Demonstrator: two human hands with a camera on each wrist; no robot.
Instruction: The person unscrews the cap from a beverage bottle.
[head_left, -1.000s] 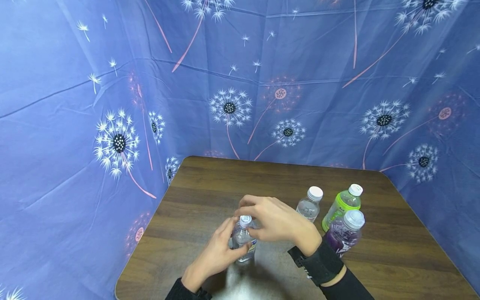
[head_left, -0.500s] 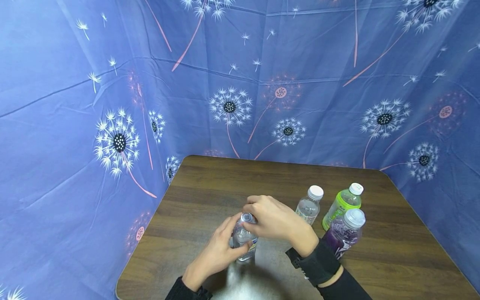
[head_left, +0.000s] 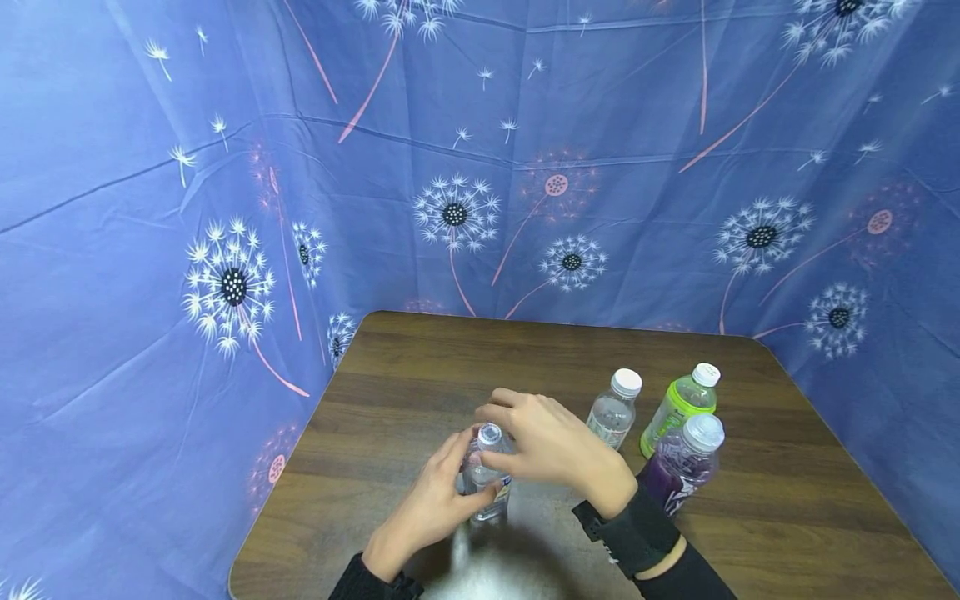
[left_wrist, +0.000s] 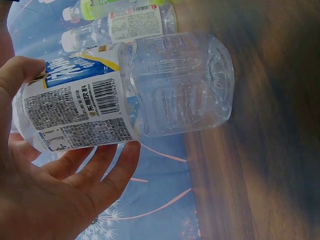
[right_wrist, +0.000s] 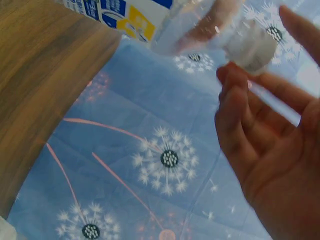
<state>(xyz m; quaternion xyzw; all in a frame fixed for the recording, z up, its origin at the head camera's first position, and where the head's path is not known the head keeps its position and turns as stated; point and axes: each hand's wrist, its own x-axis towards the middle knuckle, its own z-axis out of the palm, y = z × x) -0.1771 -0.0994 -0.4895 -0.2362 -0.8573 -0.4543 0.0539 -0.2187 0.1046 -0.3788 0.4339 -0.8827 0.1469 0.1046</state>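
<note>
A clear plastic bottle (head_left: 483, 479) with a blue, white and yellow label stands upright on the table. My left hand (head_left: 431, 504) grips its body, thumb on one side and fingers round the other. The left wrist view shows the label (left_wrist: 75, 110) with its barcode, and a see-through base. My right hand (head_left: 551, 442) is bent over the bottle's top. In the right wrist view its bent fingers (right_wrist: 235, 95) are right at the pale cap (right_wrist: 252, 47), while the thumb is spread apart from it.
To the right stand a clear bottle with a white cap (head_left: 613, 412), a green-labelled bottle (head_left: 678, 408) and a bottle of purple drink (head_left: 678, 471). The wooden table (head_left: 420, 367) meets a blue dandelion-print cloth (head_left: 645, 217) behind.
My right fingers shift about the cap, the thumb coming close and then loosening. My left hand keeps its grip on the bottle in the same place.
</note>
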